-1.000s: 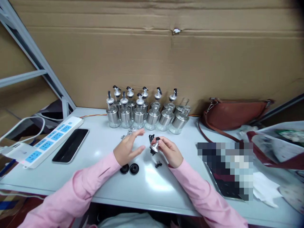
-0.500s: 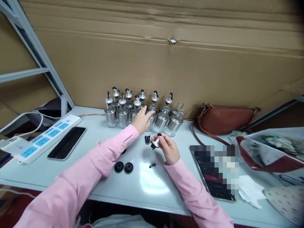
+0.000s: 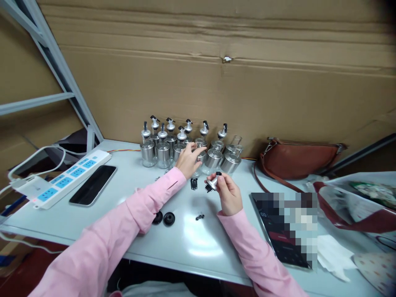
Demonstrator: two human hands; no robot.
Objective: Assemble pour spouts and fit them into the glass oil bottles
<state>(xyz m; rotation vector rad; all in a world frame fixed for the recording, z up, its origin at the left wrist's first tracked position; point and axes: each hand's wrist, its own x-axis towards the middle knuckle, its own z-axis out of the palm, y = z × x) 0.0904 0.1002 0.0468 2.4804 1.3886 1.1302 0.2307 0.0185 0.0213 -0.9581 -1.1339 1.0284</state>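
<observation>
My right hand [image 3: 230,194] pinches a silver pourer top [image 3: 213,181] with a black tip, raised above the table. Its black underside points down to the left. With thumb and forefinger apart, my left hand [image 3: 188,161] reaches in front of a glass bottle with a metal sleeve [image 3: 201,156] and partly hides it; firm contact cannot be made out. Several bottles with pourers fitted [image 3: 148,152] stand to its left and behind. To its right are topless bottles [image 3: 213,159]. Small black levers [image 3: 194,184] lie between my hands, with tiny black pieces [image 3: 199,217] nearer me.
Black discs [image 3: 169,219] lie by my left sleeve. A power strip [image 3: 72,177] and phone [image 3: 93,185] are at left. Right are a brown bag [image 3: 300,159], a partly blurred tablet [image 3: 275,239] and white tissue [image 3: 335,255]. Cardboard [image 3: 216,90] stands behind the bottles.
The view has shifted slightly. My right hand has moved a little right with the pourer, away from the black levers. My left hand stays by the same bottle, its fingers slightly more curled.
</observation>
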